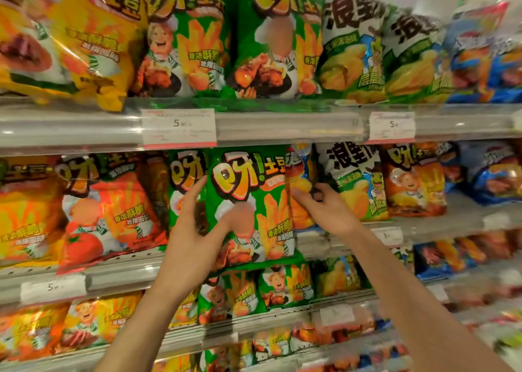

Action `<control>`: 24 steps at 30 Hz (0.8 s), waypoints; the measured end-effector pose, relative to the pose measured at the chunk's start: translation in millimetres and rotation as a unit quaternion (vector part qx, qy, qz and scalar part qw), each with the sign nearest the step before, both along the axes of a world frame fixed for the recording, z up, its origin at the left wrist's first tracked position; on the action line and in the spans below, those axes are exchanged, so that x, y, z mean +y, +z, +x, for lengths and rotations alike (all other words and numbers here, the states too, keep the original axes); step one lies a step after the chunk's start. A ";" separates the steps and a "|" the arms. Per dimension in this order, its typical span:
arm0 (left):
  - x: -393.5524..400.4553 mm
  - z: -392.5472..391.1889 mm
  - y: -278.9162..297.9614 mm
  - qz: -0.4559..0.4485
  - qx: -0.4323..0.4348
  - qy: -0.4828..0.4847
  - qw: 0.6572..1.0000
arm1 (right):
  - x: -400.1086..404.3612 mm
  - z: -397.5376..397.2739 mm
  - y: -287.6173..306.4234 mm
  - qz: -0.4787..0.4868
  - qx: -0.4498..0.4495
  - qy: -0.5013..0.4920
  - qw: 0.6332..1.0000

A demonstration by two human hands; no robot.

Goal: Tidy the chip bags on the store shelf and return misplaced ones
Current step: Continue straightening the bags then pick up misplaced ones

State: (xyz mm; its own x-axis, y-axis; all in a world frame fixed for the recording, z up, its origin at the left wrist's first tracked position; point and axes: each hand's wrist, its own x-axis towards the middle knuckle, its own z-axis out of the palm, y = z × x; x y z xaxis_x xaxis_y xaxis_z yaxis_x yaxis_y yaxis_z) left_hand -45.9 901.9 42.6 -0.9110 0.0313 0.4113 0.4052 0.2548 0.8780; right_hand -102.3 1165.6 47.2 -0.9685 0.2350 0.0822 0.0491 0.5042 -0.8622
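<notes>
- Gripping the green chip bag (250, 202) by its left edge, your left hand (195, 227) has the thumb across the front near the lower middle and the fingers stretched up along the side.
- Your right hand (324, 204) reaches past that bag's right edge, fingers curled around the orange-and-blue bag (300, 190) standing just behind it; how firm that pinch is, you cannot tell through the blur.
- Head view, middle shelf: the green bag stands at the front, its bottom hanging over the shelf rail (127, 275) and hiding part of the row below.
- To its left, touching, sits another green bag (183, 173), then a red tomato bag (113, 210) tilted forward over the rail, then yellow bags (25, 210).
- To the right, a white-and-green bag (353, 185) presses close to your right hand, with an orange bag (412, 179) and blue bags (491, 176) beyond.
- Above, the upper shelf's edge with its price tag (179, 127) hangs right over the green bag's top, so there is little room upward.
- Bags crowd both sides; the free room is toward you, in front of the shelf.
- Below, smaller green bags (282, 287) and yellow ones fill the lower rows.
</notes>
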 end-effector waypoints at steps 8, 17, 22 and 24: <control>-14.3 6.0 1.2 -0.011 0.010 0.002 1.000 | -3.4 -13.7 -6.3 -0.021 0.069 -0.023 0.997; -19.1 8.3 1.6 -0.003 0.016 -0.005 1.000 | 12.1 6.0 31.7 0.030 0.107 -0.003 0.994; -19.0 6.7 1.2 -0.019 0.012 -0.004 1.000 | 26.5 19.5 43.5 0.016 0.105 0.014 0.994; -19.2 6.0 0.4 -0.024 0.010 -0.006 1.000 | 34.3 26.7 48.0 0.023 0.100 0.024 0.994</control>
State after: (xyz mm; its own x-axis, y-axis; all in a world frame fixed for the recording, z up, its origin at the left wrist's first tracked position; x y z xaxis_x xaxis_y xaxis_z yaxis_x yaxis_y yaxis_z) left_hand -39.8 882.6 43.0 -0.9023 0.0617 0.4266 0.4250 0.2924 0.8567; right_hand -75.6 1199.8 95.2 -0.9415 0.1805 0.2846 -0.1466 0.5410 -0.8282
